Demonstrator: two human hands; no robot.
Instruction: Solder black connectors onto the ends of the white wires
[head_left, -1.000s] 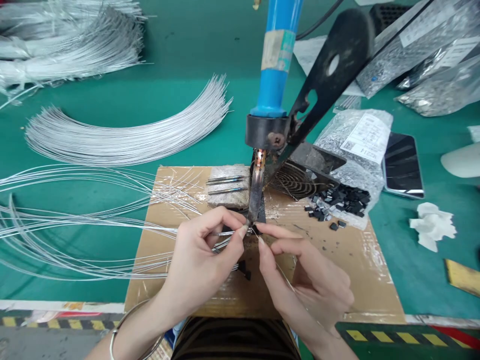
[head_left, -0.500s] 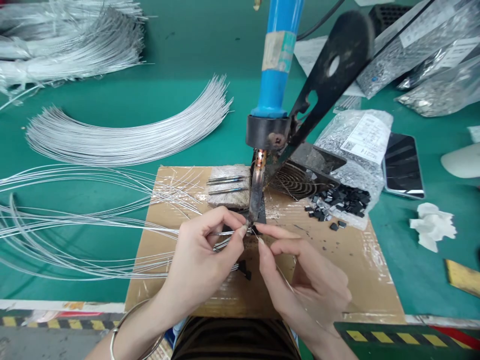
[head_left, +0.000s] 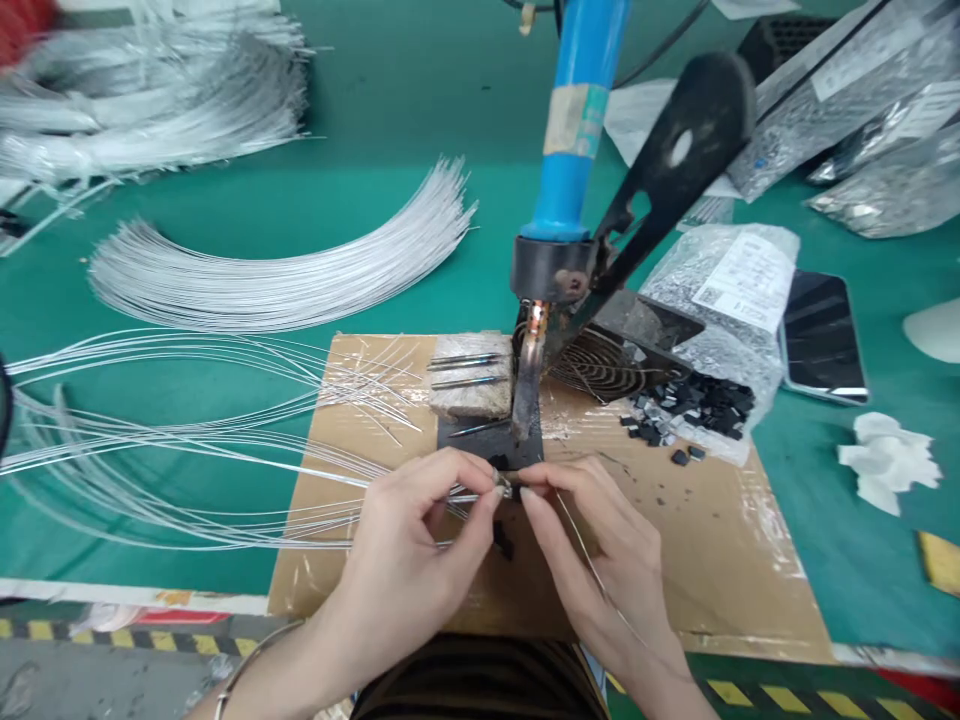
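Observation:
My left hand (head_left: 409, 555) pinches the end of a thin silver wire (head_left: 300, 470) that trails off to the left. My right hand (head_left: 592, 560) pinches a small black component (head_left: 512, 484) against that wire end, and a thin strand of solder wire (head_left: 581, 545) runs back over its fingers. Both sets of fingertips meet just below the tip of a blue-handled soldering iron (head_left: 532, 385), which hangs in a black stand (head_left: 660, 180). The joint sits a little apart from the tip, above a cardboard sheet (head_left: 720, 540).
A curved bundle of silver wires (head_left: 285, 280) lies at the left, more bundles (head_left: 150, 100) at the back. Loose black components (head_left: 694, 405) spill from a foil bag (head_left: 720, 290). A phone (head_left: 821, 335), crumpled tissue (head_left: 889, 460) and a tinning block (head_left: 472, 385) lie nearby.
Both hands have drawn the wire end and component down toward me, off the iron's tip. The view has shifted slightly.

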